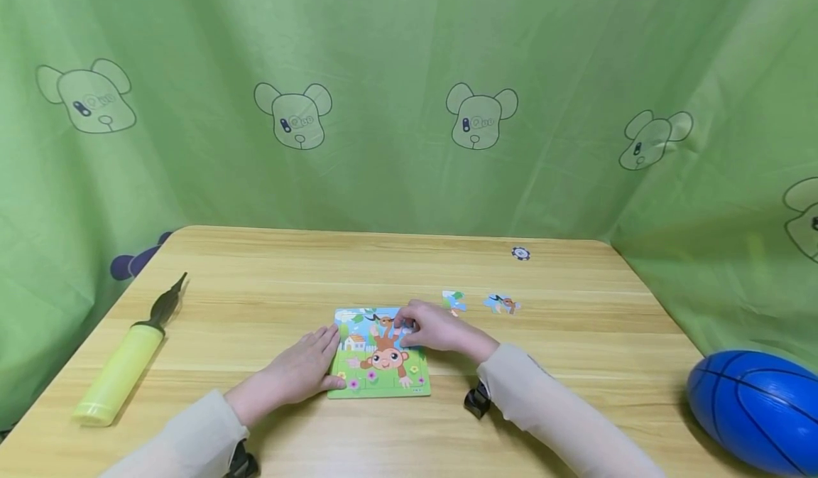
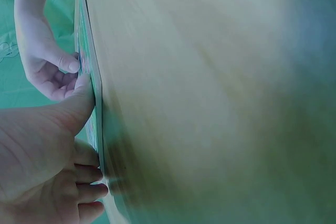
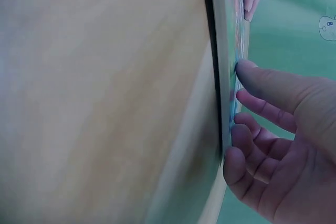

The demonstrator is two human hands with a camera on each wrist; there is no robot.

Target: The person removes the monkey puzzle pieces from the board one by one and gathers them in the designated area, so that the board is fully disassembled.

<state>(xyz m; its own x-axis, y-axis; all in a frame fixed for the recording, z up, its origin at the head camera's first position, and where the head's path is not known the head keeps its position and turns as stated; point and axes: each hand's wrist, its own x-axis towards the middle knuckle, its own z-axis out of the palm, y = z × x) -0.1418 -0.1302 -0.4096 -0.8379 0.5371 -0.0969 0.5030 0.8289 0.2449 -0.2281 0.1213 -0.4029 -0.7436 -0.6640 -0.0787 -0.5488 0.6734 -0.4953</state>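
Note:
A square monkey puzzle board [image 1: 377, 368] lies flat near the table's front edge. My left hand [image 1: 307, 368] rests flat beside it, its straight fingers touching the board's left edge [image 2: 97, 103]. At the board's upper right corner my right hand [image 1: 428, 327] has its fingers curled, and thumb and fingertips pinch a blue puzzle piece against the board [image 3: 228, 77]. The piece is mostly hidden under the fingers. Two loose puzzle pieces [image 1: 454, 300] [image 1: 501, 303] lie on the table just beyond the right hand.
A yellow hand pump [image 1: 124, 364] lies at the table's left. A blue ball [image 1: 757, 407] sits at the front right corner. A small chip [image 1: 520, 253] lies at the back of the wooden table [image 1: 255, 286]. A green curtain hangs behind.

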